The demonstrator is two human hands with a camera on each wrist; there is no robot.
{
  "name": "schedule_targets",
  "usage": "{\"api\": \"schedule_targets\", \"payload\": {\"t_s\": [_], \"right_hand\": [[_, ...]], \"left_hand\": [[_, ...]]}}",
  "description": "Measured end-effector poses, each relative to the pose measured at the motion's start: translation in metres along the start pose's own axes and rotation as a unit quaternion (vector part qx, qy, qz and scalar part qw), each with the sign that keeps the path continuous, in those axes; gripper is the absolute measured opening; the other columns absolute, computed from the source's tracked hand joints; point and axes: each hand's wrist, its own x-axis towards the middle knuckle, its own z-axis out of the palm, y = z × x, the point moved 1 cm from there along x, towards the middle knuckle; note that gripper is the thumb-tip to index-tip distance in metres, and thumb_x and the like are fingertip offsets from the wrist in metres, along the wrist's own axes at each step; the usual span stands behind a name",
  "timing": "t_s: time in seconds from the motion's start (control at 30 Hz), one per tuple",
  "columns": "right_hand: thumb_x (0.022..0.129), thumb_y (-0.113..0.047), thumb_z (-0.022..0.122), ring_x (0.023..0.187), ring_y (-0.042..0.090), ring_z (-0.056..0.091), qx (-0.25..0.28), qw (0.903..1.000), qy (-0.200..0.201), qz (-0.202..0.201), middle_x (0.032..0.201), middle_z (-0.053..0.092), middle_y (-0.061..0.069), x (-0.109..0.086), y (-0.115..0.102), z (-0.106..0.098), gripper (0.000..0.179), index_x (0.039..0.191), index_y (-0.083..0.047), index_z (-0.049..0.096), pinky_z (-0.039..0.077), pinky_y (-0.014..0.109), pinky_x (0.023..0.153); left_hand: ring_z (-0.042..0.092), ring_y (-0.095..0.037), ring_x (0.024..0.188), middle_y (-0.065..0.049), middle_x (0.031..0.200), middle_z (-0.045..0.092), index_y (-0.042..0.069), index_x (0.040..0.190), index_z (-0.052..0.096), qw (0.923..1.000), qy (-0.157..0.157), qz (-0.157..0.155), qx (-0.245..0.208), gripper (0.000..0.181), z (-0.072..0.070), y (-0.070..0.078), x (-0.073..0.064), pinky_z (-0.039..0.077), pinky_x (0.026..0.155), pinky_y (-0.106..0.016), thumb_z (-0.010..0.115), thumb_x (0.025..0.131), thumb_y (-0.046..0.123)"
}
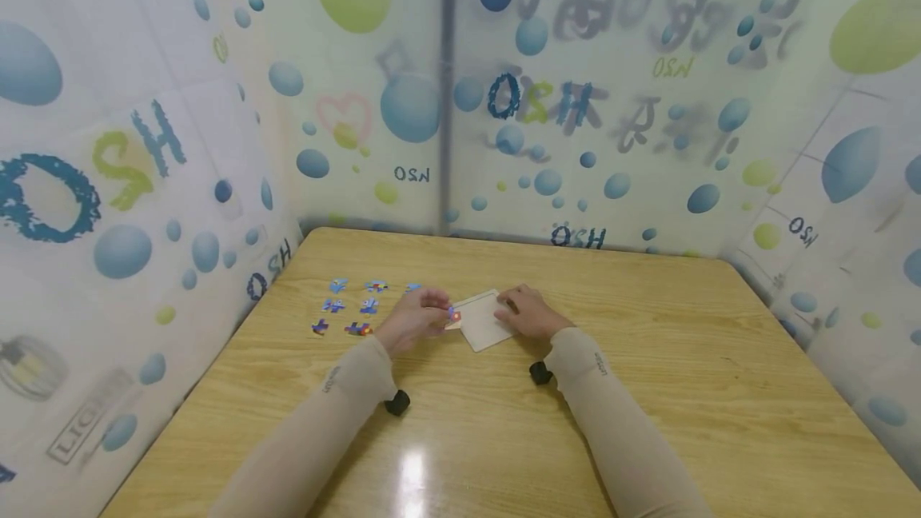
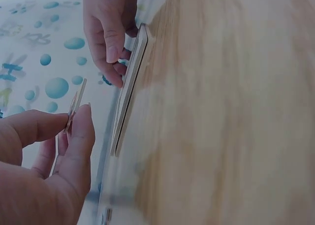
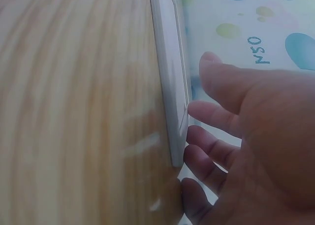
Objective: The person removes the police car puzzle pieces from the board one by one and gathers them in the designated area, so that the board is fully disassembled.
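My left hand (image 1: 419,318) pinches a colourful jigsaw puzzle piece (image 1: 455,315) between thumb and fingers, just left of a flat pale puzzle board (image 1: 484,324). From the left wrist view, the piece (image 2: 76,104) is seen edge-on, raised off the table; its picture is hidden there. The board (image 2: 130,87) lies flat on the table, with a thin raised rim. At its right side is my right hand (image 1: 531,312). In the right wrist view, loosely bent fingers (image 3: 211,146) touch the board's edge, while the thumb stands apart from it.
Several loose puzzle pieces (image 1: 368,306) lie in rows on the left of the wooden table (image 1: 647,390), some close to my left hand. Printed curtains (image 1: 612,102) stand along the table's back and sides.
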Motion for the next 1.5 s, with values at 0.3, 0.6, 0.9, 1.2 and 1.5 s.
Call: {"api": "schedule_targets", "payload": {"t_s": [0.3, 0.6, 0.9, 1.2, 1.5], "right_hand": [[0.108, -0.026, 0.053, 0.124, 0.034, 0.044, 0.000, 1.0000, 0.001, -0.004, 0.134, 0.049, 0.017, 0.000, 0.000, 0.000, 0.040, 0.141, -0.005, 0.056, 0.041, 0.051, 0.106], [0.107, -0.026, 0.054, 0.120, 0.033, 0.045, -0.008, 0.9999, 0.002, -0.008, 0.132, 0.050, 0.017, 0.000, 0.000, 0.000, 0.040, 0.141, -0.004, 0.056, 0.042, 0.050, 0.104], [0.107, -0.026, 0.054, 0.119, 0.033, 0.046, -0.014, 0.9998, 0.006, -0.009, 0.132, 0.051, 0.017, 0.001, 0.001, 0.001, 0.040, 0.140, -0.004, 0.057, 0.042, 0.050, 0.104], [0.107, -0.026, 0.055, 0.122, 0.035, 0.045, -0.012, 0.9998, 0.009, -0.009, 0.134, 0.050, 0.019, 0.001, 0.002, 0.002, 0.039, 0.139, -0.004, 0.057, 0.041, 0.052, 0.105], [0.107, -0.027, 0.055, 0.127, 0.036, 0.044, -0.007, 1.0000, 0.005, -0.002, 0.136, 0.048, 0.018, 0.002, 0.004, 0.003, 0.041, 0.141, -0.005, 0.055, 0.040, 0.051, 0.108]], "left_hand": [[0.064, -0.026, 0.103, -0.020, 0.126, 0.056, -0.009, 0.135, 0.049, 0.9987, -0.011, 0.002, 0.050, 0.041, -0.022, 0.004, -0.013, 0.059, 0.085, -0.037, 0.062, 0.096, -0.006], [0.063, -0.022, 0.095, -0.016, 0.116, 0.058, -0.010, 0.129, 0.052, 0.9976, -0.006, -0.001, 0.069, 0.037, -0.046, 0.001, -0.019, 0.059, 0.078, -0.032, 0.064, 0.094, -0.008], [0.063, -0.022, 0.094, -0.016, 0.115, 0.059, -0.005, 0.122, 0.056, 0.9927, 0.011, -0.005, 0.120, 0.029, -0.067, 0.000, -0.023, 0.059, 0.079, -0.034, 0.064, 0.094, -0.008], [0.064, -0.023, 0.094, -0.017, 0.113, 0.061, -0.006, 0.119, 0.058, 0.9840, 0.022, -0.011, 0.177, 0.027, -0.073, 0.003, -0.024, 0.059, 0.079, -0.032, 0.065, 0.092, -0.010], [0.063, -0.023, 0.094, -0.013, 0.106, 0.067, 0.000, 0.108, 0.061, 0.9573, 0.012, 0.034, 0.287, 0.027, -0.071, 0.003, -0.020, 0.056, 0.077, -0.030, 0.071, 0.084, -0.009]]}}
